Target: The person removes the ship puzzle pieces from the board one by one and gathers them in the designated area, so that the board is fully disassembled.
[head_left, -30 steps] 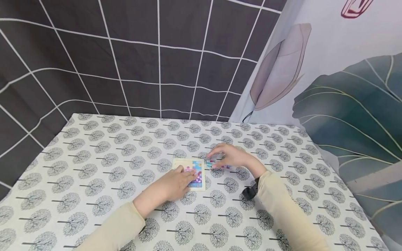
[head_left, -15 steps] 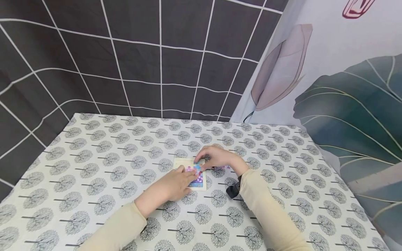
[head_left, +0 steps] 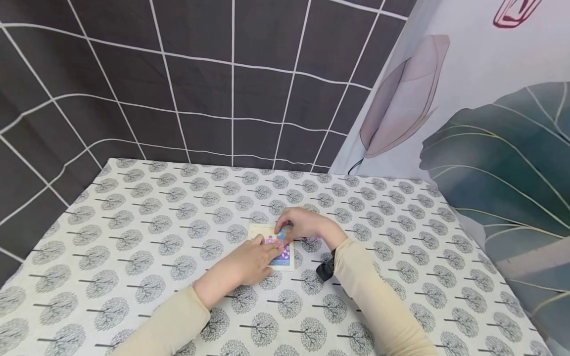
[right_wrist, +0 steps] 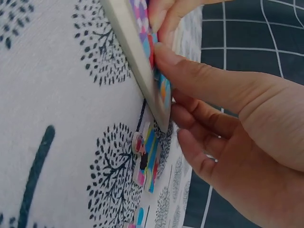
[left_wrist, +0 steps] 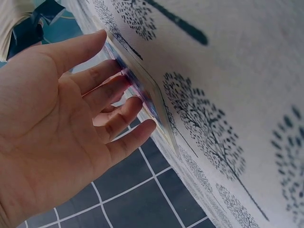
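Note:
A small cream puzzle board (head_left: 259,229) with pink, blue and purple pieces lies on the tree-print tablecloth (head_left: 147,232). My left hand (head_left: 261,253) lies flat on the board's near left part, straight fingers touching it (left_wrist: 124,102). My right hand (head_left: 288,227) reaches in from the right, with thumb and forefinger pinching a coloured puzzle piece (right_wrist: 153,42) against the board's (right_wrist: 124,38) far right corner. The part of the board under both hands is hidden.
Loose puzzle pieces (right_wrist: 145,156) lie on the cloth just right of the board. A dark grid-pattern curtain (head_left: 200,84) hangs behind the table and a leaf-print curtain (head_left: 490,148) stands at the right. A black strap (head_left: 325,271) sits on my right wrist.
My right hand has come left from the loose pieces onto the board's far right corner, carrying a piece. My left hand has stayed on the board.

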`<state>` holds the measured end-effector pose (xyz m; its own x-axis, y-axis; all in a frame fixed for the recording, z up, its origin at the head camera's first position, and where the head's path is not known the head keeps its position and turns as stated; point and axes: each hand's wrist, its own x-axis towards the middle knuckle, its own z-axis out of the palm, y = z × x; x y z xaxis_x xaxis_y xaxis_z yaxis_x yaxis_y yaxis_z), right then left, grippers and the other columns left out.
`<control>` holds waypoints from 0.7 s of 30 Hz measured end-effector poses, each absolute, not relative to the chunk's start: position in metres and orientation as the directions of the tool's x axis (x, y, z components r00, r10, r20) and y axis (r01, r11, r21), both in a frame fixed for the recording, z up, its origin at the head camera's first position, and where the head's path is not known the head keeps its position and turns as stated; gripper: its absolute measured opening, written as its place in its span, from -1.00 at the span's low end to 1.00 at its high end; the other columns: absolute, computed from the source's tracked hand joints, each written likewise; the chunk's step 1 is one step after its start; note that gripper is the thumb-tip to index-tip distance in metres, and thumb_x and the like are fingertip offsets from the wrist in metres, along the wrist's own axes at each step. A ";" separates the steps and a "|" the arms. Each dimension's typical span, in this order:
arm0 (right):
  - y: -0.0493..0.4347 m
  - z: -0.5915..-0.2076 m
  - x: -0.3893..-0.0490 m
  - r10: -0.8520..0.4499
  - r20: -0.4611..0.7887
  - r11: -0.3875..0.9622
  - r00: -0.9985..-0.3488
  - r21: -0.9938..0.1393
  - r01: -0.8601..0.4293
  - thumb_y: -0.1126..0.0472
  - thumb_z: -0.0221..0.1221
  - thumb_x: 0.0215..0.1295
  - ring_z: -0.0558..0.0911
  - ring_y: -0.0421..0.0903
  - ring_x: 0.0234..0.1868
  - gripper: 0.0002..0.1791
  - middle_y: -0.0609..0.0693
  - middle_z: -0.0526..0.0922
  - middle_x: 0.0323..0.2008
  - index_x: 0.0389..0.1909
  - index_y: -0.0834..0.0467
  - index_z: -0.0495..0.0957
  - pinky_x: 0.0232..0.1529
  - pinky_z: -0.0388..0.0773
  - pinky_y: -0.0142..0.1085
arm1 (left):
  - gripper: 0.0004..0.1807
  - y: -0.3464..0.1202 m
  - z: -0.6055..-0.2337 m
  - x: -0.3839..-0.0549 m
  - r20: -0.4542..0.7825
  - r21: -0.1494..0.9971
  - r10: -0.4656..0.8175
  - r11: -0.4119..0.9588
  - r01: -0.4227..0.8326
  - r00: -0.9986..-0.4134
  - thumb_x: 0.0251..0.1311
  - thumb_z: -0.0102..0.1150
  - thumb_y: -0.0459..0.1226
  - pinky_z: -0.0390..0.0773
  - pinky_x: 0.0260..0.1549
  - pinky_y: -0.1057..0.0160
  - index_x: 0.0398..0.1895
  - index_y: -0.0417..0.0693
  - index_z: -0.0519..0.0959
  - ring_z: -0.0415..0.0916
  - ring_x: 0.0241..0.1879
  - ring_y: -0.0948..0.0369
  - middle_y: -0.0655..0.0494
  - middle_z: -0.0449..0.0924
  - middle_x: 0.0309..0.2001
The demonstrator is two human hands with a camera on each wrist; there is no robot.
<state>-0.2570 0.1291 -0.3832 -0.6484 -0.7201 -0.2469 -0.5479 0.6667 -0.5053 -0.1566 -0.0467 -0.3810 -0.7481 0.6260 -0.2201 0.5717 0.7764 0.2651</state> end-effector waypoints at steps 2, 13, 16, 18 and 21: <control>0.128 -0.383 -0.257 -0.715 -0.247 0.672 -0.654 -0.503 -0.544 0.26 0.39 -0.09 0.51 -0.19 -0.19 -0.76 -0.13 0.57 -0.26 -0.32 0.07 0.67 -0.02 0.47 -0.34 | -0.40 -0.046 -0.381 -0.157 -0.225 0.264 0.624 0.779 0.570 -0.748 0.26 0.06 -0.11 0.46 0.07 0.11 0.35 -0.04 0.26 0.30 0.00 0.13 0.14 0.19 0.39; 0.123 -0.387 -0.257 -0.719 -0.204 0.664 -0.665 -0.486 -0.568 0.26 0.39 -0.09 0.52 -0.19 -0.16 -0.82 -0.13 0.58 -0.26 -0.39 0.06 0.65 0.03 0.48 -0.32 | -0.40 -0.057 -0.383 -0.144 -0.174 0.141 0.650 0.760 0.634 -0.740 0.28 0.01 -0.05 0.21 0.32 0.03 0.34 -0.09 0.28 0.21 0.30 0.04 0.07 0.20 0.38; 0.124 -0.387 -0.254 -0.725 -0.172 0.656 -0.667 -0.469 -0.591 0.25 0.38 -0.07 0.53 -0.18 -0.15 -0.82 -0.13 0.60 -0.24 -0.39 0.04 0.65 0.03 0.48 -0.29 | -0.41 -0.065 -0.386 -0.134 -0.136 0.150 0.664 0.747 0.648 -0.735 0.27 0.03 -0.08 0.18 0.33 0.03 0.31 -0.14 0.31 0.20 0.32 0.01 0.01 0.24 0.35; 0.126 -0.386 -0.251 -0.734 -0.146 0.644 -0.663 -0.461 -0.611 0.26 0.37 -0.06 0.54 -0.18 -0.18 -0.82 -0.11 0.61 -0.24 -0.37 0.04 0.66 -0.02 0.49 -0.29 | -0.42 -0.071 -0.389 -0.129 -0.109 0.156 0.672 0.739 0.655 -0.733 0.25 0.04 -0.09 0.19 0.33 0.04 0.29 -0.16 0.32 0.22 0.31 0.02 -0.02 0.24 0.35; 0.131 -0.388 -0.248 -0.736 -0.104 0.633 -0.669 -0.458 -0.624 0.26 0.36 -0.04 0.55 -0.18 -0.23 -0.81 -0.10 0.62 -0.24 -0.34 0.05 0.65 -0.10 0.51 -0.33 | -0.41 -0.077 -0.393 -0.124 -0.078 0.171 0.677 0.732 0.659 -0.732 0.24 0.06 -0.09 0.18 0.33 0.03 0.29 -0.17 0.32 0.23 0.31 0.03 -0.04 0.22 0.36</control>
<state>-0.2480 0.1310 -0.3880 -0.6689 -0.7360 -0.1044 -0.6245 0.6325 -0.4582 -0.1239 -0.0772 -0.3928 -0.7316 0.6772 -0.0778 0.6595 0.7321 0.1708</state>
